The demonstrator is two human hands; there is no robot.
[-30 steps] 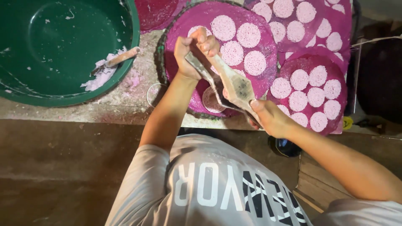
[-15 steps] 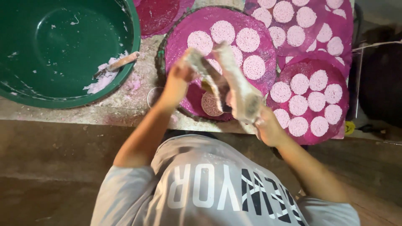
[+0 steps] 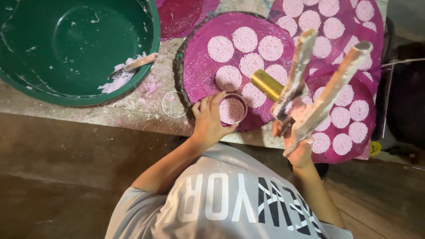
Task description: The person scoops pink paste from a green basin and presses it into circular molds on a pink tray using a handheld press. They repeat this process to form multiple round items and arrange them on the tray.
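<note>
Now the two hands have parted, where half a second ago both were up on the press over the mat. A big green basin (image 3: 79,48) sits at the upper left of the worktop (image 3: 133,110), with a little white dough and a scraper (image 3: 135,64) at its near wall. Beside it lies a round magenta mat (image 3: 199,66) dotted with pale lacy discs (image 3: 245,40), and more such mats overlap to the right. The right hand (image 3: 297,144) is raised, fist closed round the lower end of the dough-crusted wooden press (image 3: 314,93), its two handles spread upward and its brass cylinder (image 3: 266,84) pointing at the mat. The left hand (image 3: 211,120) has dropped to the mat's near edge, fingers curled round a small round mould (image 3: 233,109) holding a fresh disc. Just left lies a clear ring (image 3: 174,104).
</note>
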